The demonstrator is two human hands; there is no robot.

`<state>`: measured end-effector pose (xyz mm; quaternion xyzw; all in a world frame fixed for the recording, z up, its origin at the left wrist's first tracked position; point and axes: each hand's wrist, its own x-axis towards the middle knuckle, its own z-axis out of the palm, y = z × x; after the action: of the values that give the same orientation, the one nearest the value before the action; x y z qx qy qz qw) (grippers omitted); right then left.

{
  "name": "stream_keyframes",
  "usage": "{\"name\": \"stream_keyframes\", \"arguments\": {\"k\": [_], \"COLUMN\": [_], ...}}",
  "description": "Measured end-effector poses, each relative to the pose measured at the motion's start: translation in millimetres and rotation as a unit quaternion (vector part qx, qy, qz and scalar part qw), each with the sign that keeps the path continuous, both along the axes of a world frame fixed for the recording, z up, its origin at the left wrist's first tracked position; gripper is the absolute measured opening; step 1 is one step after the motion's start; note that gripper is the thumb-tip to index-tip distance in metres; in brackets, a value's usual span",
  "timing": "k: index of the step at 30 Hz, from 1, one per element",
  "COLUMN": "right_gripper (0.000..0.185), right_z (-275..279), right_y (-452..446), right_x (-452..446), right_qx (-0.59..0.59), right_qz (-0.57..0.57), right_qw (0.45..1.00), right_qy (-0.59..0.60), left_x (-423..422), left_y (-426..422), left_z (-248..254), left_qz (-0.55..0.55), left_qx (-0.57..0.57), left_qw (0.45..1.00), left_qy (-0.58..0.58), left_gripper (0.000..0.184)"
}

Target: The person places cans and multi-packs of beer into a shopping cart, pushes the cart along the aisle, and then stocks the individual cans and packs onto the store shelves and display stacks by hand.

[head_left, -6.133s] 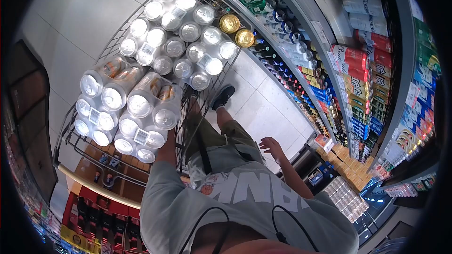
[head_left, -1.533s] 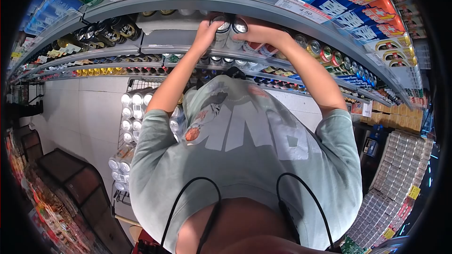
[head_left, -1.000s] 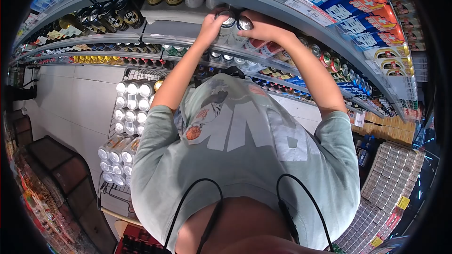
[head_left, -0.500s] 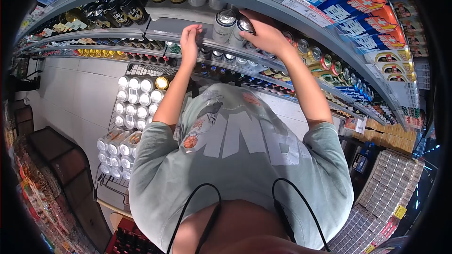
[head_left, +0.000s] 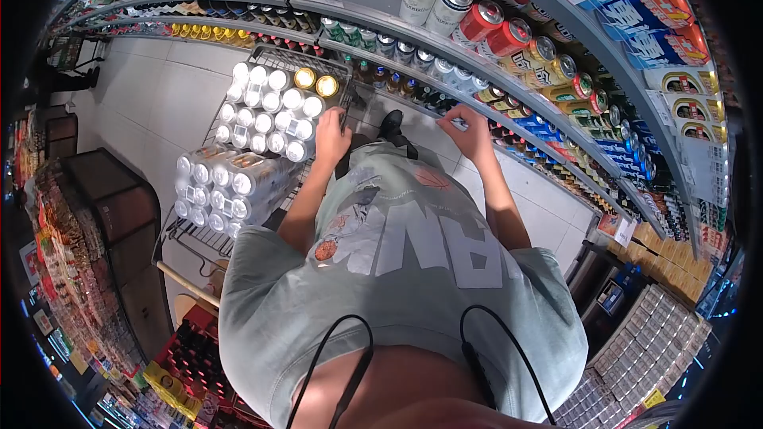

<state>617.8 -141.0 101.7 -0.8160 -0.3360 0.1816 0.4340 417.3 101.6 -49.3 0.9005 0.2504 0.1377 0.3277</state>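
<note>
My left hand (head_left: 332,140) is above the right edge of a wire cart, its fingers curled in. A small dark patch shows between the fingers; I cannot make out whether it is an object or shadow. Beside this hand, shrink-wrapped packs of silver-topped cans (head_left: 270,103) sit in the cart, with two gold-topped cans (head_left: 315,82) at the back. My right hand (head_left: 467,133) is in front of the lower shelves, thumb and fingers bent loosely with a gap between them, nothing visible inside. Two pale cans (head_left: 435,4) stand at the shelf edge beyond, next to red cans (head_left: 494,25).
Shelves of cans and bottles curve across the front and right. The wire cart (head_left: 176,230) stands on the pale tiled floor (head_left: 135,103) at left. Dark display bins (head_left: 119,206) line the far left. Stacked can cases (head_left: 644,342) are at lower right.
Both hands have come back from the shelf and down toward my body. The right hand has let go of the pale cans, which stay on the shelf. My view has shifted, showing more cart.
</note>
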Motion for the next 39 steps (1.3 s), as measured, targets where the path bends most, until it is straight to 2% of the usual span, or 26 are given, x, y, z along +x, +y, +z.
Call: {"name": "stream_keyframes", "arguments": {"k": [3, 8, 11, 12, 15, 16, 20, 29, 32, 35, 39], "right_gripper": [0.015, 0.015, 0.014, 0.014, 0.015, 0.016, 0.017, 0.013, 0.013, 0.013, 0.012], "right_z": [-23.5, -63.4, -86.9, -87.7, -86.8, -86.9, -96.1, -100.8, -121.0, -108.0, -103.3], "right_y": [-21.8, -37.0, -39.7, -38.6, -39.1, -38.7, -38.8, -41.2, -33.3, -12.4, 19.4], "right_x": [-43.3, -112.0, -147.0, -155.6, -178.2, -183.6, -189.4, -183.9, -185.9, -190.2, -195.5], "right_qx": [0.051, 0.084, 0.078, 0.076, 0.077, 0.085, 0.096, 0.045, 0.04, 0.007, 0.032], "right_qz": [-0.004, -0.018, -0.021, -0.012, 0.006, 0.009, 0.005, -0.008, 0.007, 0.054, 0.105], "right_qw": [0.996, 0.986, 0.976, 0.971, 0.956, 0.952, 0.95, 0.958, 0.953, 0.96, 0.96], "right_qy": [0.068, 0.142, 0.204, 0.227, 0.281, 0.292, 0.298, 0.285, 0.301, 0.275, 0.259], "left_x": [-34.7, -115.9, -164.3, -175.4, -192.4, -197.1, -185.9, -186.9, -185.6, -186.3, -189.4], "left_y": [-25.5, -51.8, -61.3, -62.4, -53.4, -55.7, -58.0, -54.6, -55.3, -52.6, -48.2], "left_z": [12.3, -12.3, -25.2, -25.7, -27.4, -28.7, -18.3, -27.2, -27.3, -24.1, -27.4], "left_qz": [0.02, 0.024, 0.12, 0.151, 0.171, 0.171, 0.191, 0.233, 0.25, 0.261, 0.274], "left_qx": [0.011, 0.061, 0.008, -0.002, -0.084, -0.046, -0.064, -0.108, -0.117, -0.134, -0.128], "left_qw": [1.0, 0.995, 0.971, 0.964, 0.899, 0.912, 0.898, 0.875, 0.87, 0.861, 0.853], "left_qy": [0.012, 0.079, 0.205, 0.22, 0.394, 0.369, 0.39, 0.411, 0.408, 0.416, 0.424], "left_gripper": [0.051, 0.06, 0.058, 0.052, 0.053, 0.062, 0.068, 0.072, 0.075, 0.078, 0.08]}}
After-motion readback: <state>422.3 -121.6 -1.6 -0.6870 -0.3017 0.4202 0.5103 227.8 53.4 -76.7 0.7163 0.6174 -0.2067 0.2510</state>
